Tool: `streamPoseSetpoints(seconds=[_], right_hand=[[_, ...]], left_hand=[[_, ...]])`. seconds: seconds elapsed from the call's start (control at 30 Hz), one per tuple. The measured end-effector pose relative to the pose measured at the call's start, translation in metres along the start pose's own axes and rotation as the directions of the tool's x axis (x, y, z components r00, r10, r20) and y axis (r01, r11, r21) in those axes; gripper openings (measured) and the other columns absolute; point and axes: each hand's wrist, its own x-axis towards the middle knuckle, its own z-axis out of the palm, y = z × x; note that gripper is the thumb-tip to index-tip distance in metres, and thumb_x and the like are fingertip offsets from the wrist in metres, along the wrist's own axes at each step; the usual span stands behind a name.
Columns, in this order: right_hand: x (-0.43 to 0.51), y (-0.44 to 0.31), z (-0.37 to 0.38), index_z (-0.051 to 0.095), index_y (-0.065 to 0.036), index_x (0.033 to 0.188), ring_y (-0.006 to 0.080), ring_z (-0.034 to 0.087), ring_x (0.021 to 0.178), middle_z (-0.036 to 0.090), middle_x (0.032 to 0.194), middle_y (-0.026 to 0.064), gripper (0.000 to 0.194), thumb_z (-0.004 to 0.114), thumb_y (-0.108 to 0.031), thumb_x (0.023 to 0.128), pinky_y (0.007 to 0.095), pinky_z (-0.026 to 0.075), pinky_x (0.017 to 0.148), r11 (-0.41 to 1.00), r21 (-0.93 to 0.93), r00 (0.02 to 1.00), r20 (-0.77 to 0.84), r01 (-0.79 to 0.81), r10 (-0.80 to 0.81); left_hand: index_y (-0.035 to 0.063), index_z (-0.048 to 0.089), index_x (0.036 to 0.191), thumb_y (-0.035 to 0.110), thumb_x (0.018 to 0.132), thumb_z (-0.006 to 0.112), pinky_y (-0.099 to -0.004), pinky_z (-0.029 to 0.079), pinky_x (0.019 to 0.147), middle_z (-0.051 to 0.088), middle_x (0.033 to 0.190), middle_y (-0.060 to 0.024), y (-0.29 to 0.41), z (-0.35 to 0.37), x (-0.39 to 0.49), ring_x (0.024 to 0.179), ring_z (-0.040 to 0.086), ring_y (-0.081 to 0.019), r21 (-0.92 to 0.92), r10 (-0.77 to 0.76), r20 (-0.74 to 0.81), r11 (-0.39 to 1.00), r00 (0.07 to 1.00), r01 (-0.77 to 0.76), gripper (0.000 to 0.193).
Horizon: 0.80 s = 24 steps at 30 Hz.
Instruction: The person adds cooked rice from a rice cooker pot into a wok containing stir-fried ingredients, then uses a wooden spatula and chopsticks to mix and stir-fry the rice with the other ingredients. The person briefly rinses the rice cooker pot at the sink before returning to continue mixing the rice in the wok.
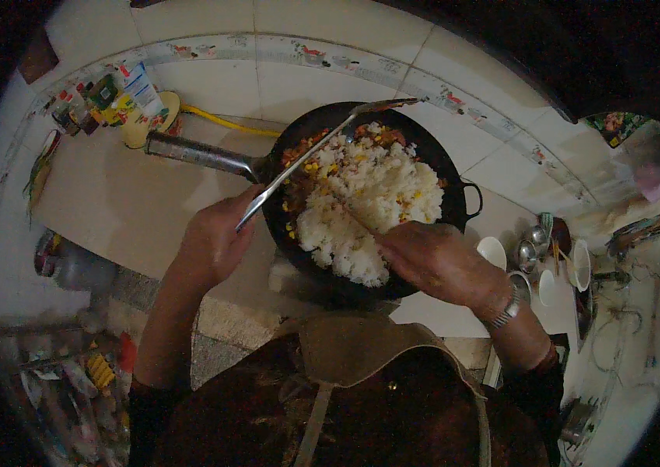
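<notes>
A dark wok (458, 201) with a metal handle holds a large mound of white rice (370, 192) over yellow corn kernels and reddish chopped food. My left hand (222, 236) is closed round the lower end of a long metal-handled spatula (300, 160); its blade lies over the wok's far rim. Over the near right part of the rice is my right hand (423, 257), its fingers closed round a thin brownish stick-like utensil (355, 213), whose tip seems to be in the rice. A metal-band watch sits on the right wrist.
Seasoning bottles (67, 114), packets and a yellow container (134, 131) stand at the back left, near a yellow hose (230, 124). White bowls (492, 252), metal ladles (527, 254) and chopsticks are on the right. A tiled wall (318, 82) rises behind the wok.
</notes>
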Motion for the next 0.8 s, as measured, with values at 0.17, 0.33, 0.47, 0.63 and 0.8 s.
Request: streamPoseSetpoints(seconds=[0.17, 0.33, 0.47, 0.63, 0.8], right_hand=[[-0.045, 0.002, -0.043, 0.066, -0.002, 0.112, 0.0349, 0.068, 0.096, 0.069, 0.106, 0.0180, 0.021, 0.062, -0.013, 0.094, 0.0408, 0.056, 0.081, 0.942, -0.025, 0.882, -0.359, -0.336, 0.305], [-0.039, 0.032, -0.012, 0.067, 0.001, 0.116, 0.0289, 0.069, 0.095, 0.070, 0.105, 0.0185, 0.023, 0.057, -0.002, 0.095, 0.0335, 0.053, 0.081, 0.779, 0.253, 0.637, -0.459, -0.574, 0.619], [-0.026, 0.029, 0.035, 0.064, 0.000, 0.115, 0.0361, 0.067, 0.094, 0.069, 0.103, 0.0201, 0.026, 0.062, -0.005, 0.090, 0.0390, 0.054, 0.080, 0.958, -0.101, 0.871, -0.450, -0.268, 0.196], [-0.004, -0.008, 0.050, 0.062, 0.000, 0.111, 0.0346, 0.068, 0.088, 0.069, 0.097, 0.0177, 0.025, 0.063, -0.005, 0.087, 0.0392, 0.055, 0.074, 0.981, -0.027, 0.970, -0.156, -0.194, 0.187], [-0.004, -0.037, 0.016, 0.065, 0.000, 0.107, 0.0323, 0.069, 0.088, 0.070, 0.095, 0.0156, 0.017, 0.060, -0.010, 0.095, 0.0383, 0.056, 0.076, 0.984, 0.007, 0.918, -0.358, -0.179, 0.170]], left_hand=[[0.0014, 0.051, 0.134, 0.005, 0.088, 0.057, -0.0476, 0.051, 0.082, 0.064, 0.103, -0.0273, -0.001, -0.001, 0.002, 0.093, 0.063, -0.0441, 0.049, -0.069, 0.020, 0.997, 0.997, 0.068, 0.047], [0.0018, 0.052, 0.134, 0.006, 0.089, 0.058, -0.0475, 0.051, 0.082, 0.065, 0.105, -0.0263, -0.002, 0.004, 0.015, 0.094, 0.063, -0.0439, 0.035, 0.053, -0.018, 0.998, 0.998, -0.052, 0.045], [0.0020, 0.053, 0.134, 0.008, 0.090, 0.059, -0.0467, 0.051, 0.085, 0.065, 0.108, -0.0261, 0.004, 0.004, 0.020, 0.097, 0.064, -0.0433, 0.003, -0.005, 0.042, 1.000, 0.999, 0.004, 0.045], [0.0020, 0.053, 0.134, 0.009, 0.091, 0.059, -0.0467, 0.051, 0.086, 0.065, 0.109, -0.0265, 0.012, 0.002, 0.024, 0.098, 0.064, -0.0428, 0.039, -0.077, 0.077, 0.996, 0.994, 0.074, 0.045], [0.0009, 0.053, 0.135, 0.008, 0.092, 0.058, -0.0455, 0.051, 0.088, 0.065, 0.110, -0.0278, 0.008, 0.000, 0.018, 0.100, 0.064, -0.0423, 0.040, -0.066, 0.050, 0.997, 0.997, 0.064, 0.044]])
